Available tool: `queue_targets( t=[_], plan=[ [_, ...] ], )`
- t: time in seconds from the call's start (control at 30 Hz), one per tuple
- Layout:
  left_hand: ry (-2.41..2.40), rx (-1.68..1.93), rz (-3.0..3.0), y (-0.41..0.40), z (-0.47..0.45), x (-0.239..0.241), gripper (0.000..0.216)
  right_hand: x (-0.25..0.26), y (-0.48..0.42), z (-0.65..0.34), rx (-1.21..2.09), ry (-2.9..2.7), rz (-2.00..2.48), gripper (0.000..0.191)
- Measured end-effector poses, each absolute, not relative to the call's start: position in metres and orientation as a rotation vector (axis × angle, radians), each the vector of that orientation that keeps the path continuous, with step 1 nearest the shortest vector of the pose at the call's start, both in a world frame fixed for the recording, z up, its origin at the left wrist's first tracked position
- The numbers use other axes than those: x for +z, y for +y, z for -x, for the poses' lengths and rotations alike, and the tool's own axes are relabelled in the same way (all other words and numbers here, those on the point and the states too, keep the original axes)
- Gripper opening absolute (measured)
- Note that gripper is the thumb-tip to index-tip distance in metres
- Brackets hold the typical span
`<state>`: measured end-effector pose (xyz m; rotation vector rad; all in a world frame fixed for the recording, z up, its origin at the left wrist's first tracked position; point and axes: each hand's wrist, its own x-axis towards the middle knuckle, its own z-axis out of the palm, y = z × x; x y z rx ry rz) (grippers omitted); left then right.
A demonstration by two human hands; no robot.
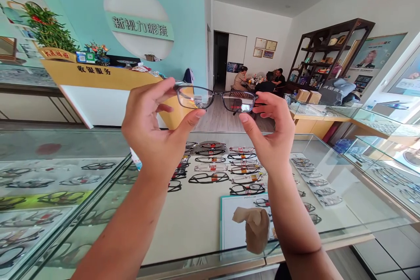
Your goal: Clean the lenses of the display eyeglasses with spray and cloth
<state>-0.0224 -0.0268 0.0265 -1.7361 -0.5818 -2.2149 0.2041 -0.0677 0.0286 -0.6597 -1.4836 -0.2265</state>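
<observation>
left hand (154,127) and right hand (269,133) are pinching glasses (215,98) at centre frame | open air is lying above glass counter (328,210) | temple arms are hiding behind fingers

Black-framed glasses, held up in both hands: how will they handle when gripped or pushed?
Probably light: the black-framed glasses hang from fingertip pinches of the left hand and right hand alone. Likely fragile and springy, given the thin rims and slim bridge. The clear lenses look smooth, so possibly slippery; grip the frame.
</observation>
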Motion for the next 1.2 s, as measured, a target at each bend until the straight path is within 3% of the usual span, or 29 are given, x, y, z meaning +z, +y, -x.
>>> queue_targets(
  t=[0.43,1.2],
  plan=[
    [-0.550,-2.191,1.697,-0.019,0.010,0.017,0.055,0.023,-0.059,-0.205,-0.243,-1.426,0.762,0.038],
    [-0.582,-2.092,1.696,-0.035,-0.003,0.016,0.058,0.021,-0.057,-0.202,-0.012,-1.432,0.857,0.047]
  ],
)
